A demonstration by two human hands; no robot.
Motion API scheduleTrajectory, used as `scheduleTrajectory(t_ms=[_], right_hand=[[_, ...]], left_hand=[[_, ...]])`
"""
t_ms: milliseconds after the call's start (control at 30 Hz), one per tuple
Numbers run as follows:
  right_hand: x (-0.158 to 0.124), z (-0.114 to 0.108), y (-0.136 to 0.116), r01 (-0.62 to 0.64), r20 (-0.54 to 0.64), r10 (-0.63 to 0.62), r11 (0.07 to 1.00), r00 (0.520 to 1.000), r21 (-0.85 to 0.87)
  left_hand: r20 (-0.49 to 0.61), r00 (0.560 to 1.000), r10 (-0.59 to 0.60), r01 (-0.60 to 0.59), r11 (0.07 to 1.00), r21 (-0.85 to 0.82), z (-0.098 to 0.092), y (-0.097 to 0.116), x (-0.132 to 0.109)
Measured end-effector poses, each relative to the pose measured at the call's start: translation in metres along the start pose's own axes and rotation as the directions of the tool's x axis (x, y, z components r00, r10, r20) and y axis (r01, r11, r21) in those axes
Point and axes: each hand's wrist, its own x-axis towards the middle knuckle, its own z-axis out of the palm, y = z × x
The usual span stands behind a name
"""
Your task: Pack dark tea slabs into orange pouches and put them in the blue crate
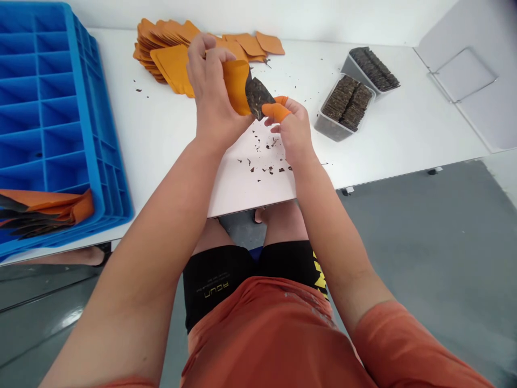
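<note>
My left hand [212,91] is wrapped round an orange paper pouch [236,86], its mouth turned to the right. A dark, flat, pressed-leaf slab [258,98] stands at that mouth, partly inside it. My right hand [294,121], with orange finger covers on two fingertips, pinches the slab's right edge. Behind my left hand lie stacked and fanned orange pouches [169,35]. To the right, a clear plastic tub [335,129] holds rows of dark slabs [349,102], and a second tub [352,67] with more slabs stands behind it.
On the left, a blue divided crate [117,178] has filled orange pouches [52,210] in its near compartment. Dark crumbs [270,170] are scattered over the white table [169,134]. A grey panel with a wire bracket [464,75] stands at the right end.
</note>
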Motion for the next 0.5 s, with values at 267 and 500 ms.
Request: scheduleTrajectory(t_ms=[267, 500], right_hand=[[0.002, 0.0, 0.007, 0.127, 0.052, -0.123, 0.989, 0.991, -0.072], [0.01, -0.004, 0.023, 0.245, 0.116, -0.223, 0.942, 0.968, -0.229]], left_hand=[[0.002, 0.999, -0.05, 0.05, 0.998, 0.037, 0.007, -0.006, -0.001], [0.089, 0.996, 0.02, -0.023, 0.999, 0.038, 0.006, -0.01, 0.0]])
